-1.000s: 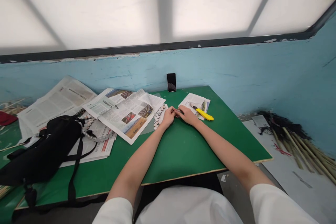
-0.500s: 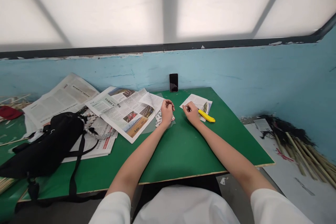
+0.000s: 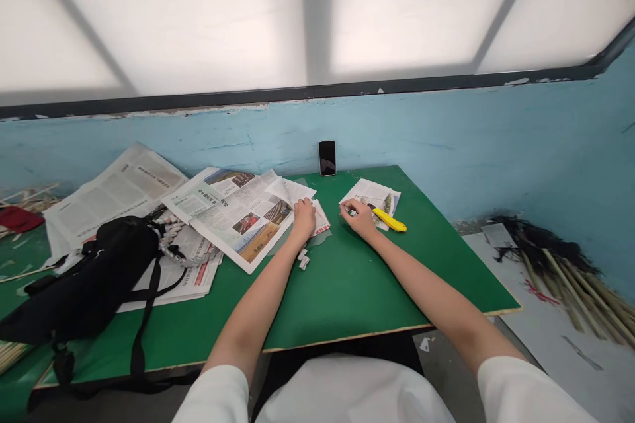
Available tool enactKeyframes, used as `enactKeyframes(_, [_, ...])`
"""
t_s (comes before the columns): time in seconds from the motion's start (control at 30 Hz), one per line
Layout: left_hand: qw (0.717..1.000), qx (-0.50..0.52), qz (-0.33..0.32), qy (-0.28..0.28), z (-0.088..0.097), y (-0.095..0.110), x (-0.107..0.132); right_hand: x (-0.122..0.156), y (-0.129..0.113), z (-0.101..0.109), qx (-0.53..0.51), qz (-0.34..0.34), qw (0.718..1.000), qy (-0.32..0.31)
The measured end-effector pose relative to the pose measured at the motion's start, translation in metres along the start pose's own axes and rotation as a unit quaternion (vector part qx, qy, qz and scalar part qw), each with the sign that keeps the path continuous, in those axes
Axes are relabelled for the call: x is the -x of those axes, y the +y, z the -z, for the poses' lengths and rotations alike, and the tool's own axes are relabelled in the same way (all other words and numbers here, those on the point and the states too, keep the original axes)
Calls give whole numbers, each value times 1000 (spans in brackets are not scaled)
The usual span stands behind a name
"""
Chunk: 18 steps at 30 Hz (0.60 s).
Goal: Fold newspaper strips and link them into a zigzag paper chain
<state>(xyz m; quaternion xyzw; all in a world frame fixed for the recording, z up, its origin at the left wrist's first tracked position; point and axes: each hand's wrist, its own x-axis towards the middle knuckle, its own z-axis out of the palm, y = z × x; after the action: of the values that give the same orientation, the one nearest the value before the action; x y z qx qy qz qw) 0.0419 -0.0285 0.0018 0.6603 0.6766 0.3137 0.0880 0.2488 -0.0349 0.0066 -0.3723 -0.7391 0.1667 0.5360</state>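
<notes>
My left hand (image 3: 304,217) is over the right end of the spread newspaper (image 3: 233,205). Its fingers are curled downward and closed; what they hold, if anything, is hidden. Small white folded pieces (image 3: 303,258) lie below its wrist, and a strip of printed paper (image 3: 321,218) shows just right of it. My right hand (image 3: 359,218) rests at the front left of a small printed sheet (image 3: 370,190). Thumb and forefinger come together in a pinch, and anything between them is too small to name. Touching or close beside that hand lies a yellow-handled cutter (image 3: 389,219).
A phone (image 3: 327,158) leans upright on the blue wall. At left, a black bag (image 3: 94,277) with hanging straps covers more newspapers (image 3: 116,192). The green table (image 3: 342,304) ends at its front and right edges. Bamboo sticks (image 3: 578,287) lie beyond, at lower right.
My left hand has moved slightly left and turned its fingers down, uncovering the printed strip. White folded pieces now show nearer me. My right hand has shifted slightly left, away from the cutter.
</notes>
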Motion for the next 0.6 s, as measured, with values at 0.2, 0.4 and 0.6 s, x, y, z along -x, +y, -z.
enactKeyframes(0.2, [931,350,95,-37,-3,15,-12,3,1,-1,12,-8,1000,-1])
enactKeyframes(0.4, [726,647,199,-122,-17,33,0,3,0,-3,-68,-70,995,-33])
enactKeyframes(0.6, [701,673,195,-130,-20,32,7,1,2,-5,-184,-141,971,-67])
